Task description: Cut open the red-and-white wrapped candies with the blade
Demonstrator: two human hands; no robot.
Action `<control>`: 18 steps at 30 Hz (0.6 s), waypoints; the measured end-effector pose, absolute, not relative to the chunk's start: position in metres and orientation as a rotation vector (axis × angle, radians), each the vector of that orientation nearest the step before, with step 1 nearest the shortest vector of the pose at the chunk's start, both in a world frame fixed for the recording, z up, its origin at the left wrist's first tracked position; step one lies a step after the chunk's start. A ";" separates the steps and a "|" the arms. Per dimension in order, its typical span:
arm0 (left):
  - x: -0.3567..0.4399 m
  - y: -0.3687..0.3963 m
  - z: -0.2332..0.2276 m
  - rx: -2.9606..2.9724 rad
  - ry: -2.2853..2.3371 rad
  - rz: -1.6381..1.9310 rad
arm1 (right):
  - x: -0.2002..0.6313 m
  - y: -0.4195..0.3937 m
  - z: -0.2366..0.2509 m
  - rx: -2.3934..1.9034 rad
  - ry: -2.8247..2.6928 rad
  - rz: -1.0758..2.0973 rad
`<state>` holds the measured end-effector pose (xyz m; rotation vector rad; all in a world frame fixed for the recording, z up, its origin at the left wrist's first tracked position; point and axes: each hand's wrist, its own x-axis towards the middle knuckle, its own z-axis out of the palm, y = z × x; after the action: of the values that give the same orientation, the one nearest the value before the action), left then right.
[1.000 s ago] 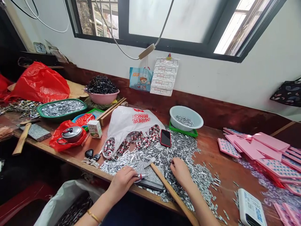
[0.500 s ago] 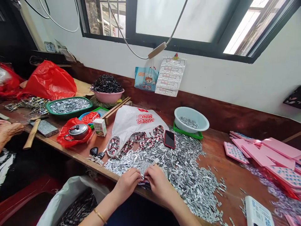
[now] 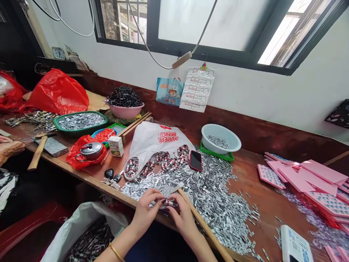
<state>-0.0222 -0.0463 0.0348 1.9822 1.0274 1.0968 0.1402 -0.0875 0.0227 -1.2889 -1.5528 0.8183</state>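
My left hand (image 3: 149, 207) is closed, its thumb and fingers pinching one end of a small silver-and-red cylindrical piece (image 3: 169, 202). At the other end, the fingers of my right hand (image 3: 182, 211) grip the same piece. It is held just above the table's front edge, and the fingers partly cover it. A hammer (image 3: 203, 222) with a long wooden handle lies beside and partly behind my right hand. Small flat metal pieces (image 3: 218, 203) are heaped around and beyond both hands. Similar red-and-silver pieces (image 3: 166, 163) spill from a white plastic bag (image 3: 147, 140).
A phone (image 3: 195, 160) lies on the metal heap, near a pale basin (image 3: 234, 145). Keys (image 3: 113, 183) and a small carton (image 3: 116, 146) are to the left. An open sack (image 3: 68, 222) stands below the edge. Another person's hand (image 3: 11, 150) shows at far left. Pink sheets (image 3: 308, 176) lie right.
My hands have shifted slightly and turned the piece, so more of it shows between the fingers. My right forearm has moved left, and the hammer handle is now uncovered.
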 end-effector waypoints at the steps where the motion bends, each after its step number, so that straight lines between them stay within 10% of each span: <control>1: -0.021 -0.047 0.039 1.957 1.037 1.077 | 0.138 -0.089 0.021 -1.280 -1.469 0.879; 18: -0.040 -0.063 0.080 2.550 0.741 0.922 | 0.146 -0.110 0.069 -1.164 -1.748 0.642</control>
<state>-0.0397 -0.0628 0.0796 2.5501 0.7405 0.9222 0.1464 -0.1096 0.0693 -1.1639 -1.7481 0.6416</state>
